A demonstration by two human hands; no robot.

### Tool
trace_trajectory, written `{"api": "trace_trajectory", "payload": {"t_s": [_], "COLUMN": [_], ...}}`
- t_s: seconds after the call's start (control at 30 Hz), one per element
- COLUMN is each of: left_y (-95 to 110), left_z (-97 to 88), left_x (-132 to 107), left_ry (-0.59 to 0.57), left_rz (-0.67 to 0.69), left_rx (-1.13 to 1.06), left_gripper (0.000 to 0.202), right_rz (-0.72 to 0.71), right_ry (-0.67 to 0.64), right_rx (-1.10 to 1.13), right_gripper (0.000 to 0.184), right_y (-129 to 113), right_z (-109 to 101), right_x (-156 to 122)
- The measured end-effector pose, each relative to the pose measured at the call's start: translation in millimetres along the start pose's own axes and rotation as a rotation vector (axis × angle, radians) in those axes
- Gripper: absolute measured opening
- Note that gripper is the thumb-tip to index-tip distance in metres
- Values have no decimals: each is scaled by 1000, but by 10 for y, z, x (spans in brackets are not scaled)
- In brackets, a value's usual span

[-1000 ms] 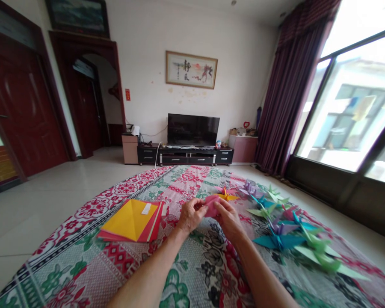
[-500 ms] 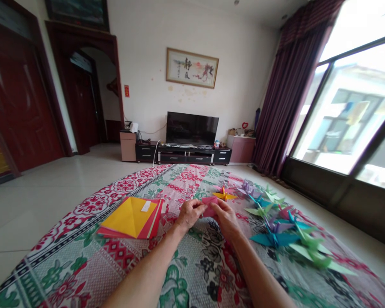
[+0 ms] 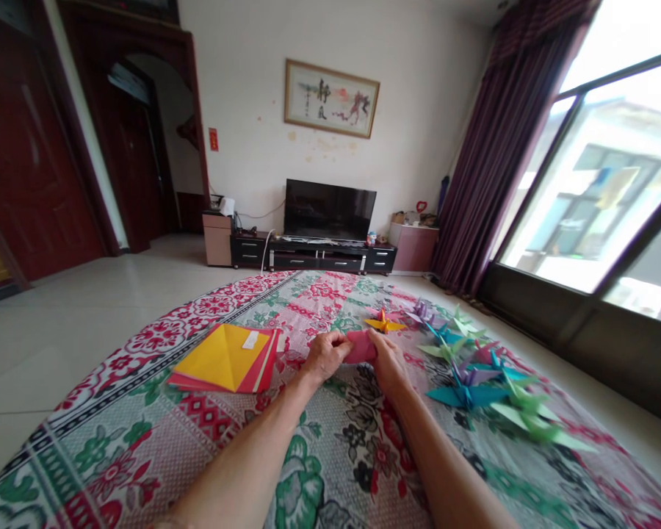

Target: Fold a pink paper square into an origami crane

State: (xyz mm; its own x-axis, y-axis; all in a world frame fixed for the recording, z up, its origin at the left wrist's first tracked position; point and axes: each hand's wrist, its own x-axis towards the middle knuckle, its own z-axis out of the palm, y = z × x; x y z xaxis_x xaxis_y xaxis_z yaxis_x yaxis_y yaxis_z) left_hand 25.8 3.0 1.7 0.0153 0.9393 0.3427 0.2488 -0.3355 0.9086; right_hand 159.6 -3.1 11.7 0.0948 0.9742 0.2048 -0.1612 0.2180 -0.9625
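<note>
A small folded piece of pink origami paper (image 3: 360, 347) is held between my two hands, over the middle of the table. My left hand (image 3: 326, 357) pinches its left edge between thumb and fingers. On its right edge my right hand (image 3: 388, 361) grips it, with the fingertips partly hidden behind the paper. Just beyond my right hand sits an orange paper crane (image 3: 385, 322). Left of my hands lies a stack of square paper (image 3: 225, 358), yellow on top with red sheets beneath and a small white slip on it.
Several folded cranes crowd the table's right side, among them a blue crane (image 3: 469, 394) and a light green crane (image 3: 532, 415). A patterned cloth (image 3: 225, 455) covers the round table. Beyond it stand a television (image 3: 330, 211) on a low cabinet and a window at right.
The pink paper has turned so that a broader flat face shows between my hands. Both hands still grip it. The whole view has tilted slightly downward.
</note>
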Motion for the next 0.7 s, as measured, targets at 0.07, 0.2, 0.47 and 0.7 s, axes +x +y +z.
{"api": "trace_trajectory", "payload": {"t_s": [0.07,0.2,0.47,0.7], "left_y": [-4,-10,15,109], "left_z": [1,-3,-22,-92], "left_x": [1,7,8,12], "left_ry": [7,20,-51,-10], "left_rz": [-2,-21,-133,-183], "left_rx": [13,-25,-197,-330], "left_gripper": [17,18,27,42], "right_rz": [-43,-33,54,62], "right_ry": [14,-68,-153,-124], "right_rx": [-78,-84,125,203], "right_gripper": [32,29,33,33], "right_y": [-27,-80,7,-29], "right_z": [-10,7,28,-2], "right_x": [-15,-55,-3,16]}}
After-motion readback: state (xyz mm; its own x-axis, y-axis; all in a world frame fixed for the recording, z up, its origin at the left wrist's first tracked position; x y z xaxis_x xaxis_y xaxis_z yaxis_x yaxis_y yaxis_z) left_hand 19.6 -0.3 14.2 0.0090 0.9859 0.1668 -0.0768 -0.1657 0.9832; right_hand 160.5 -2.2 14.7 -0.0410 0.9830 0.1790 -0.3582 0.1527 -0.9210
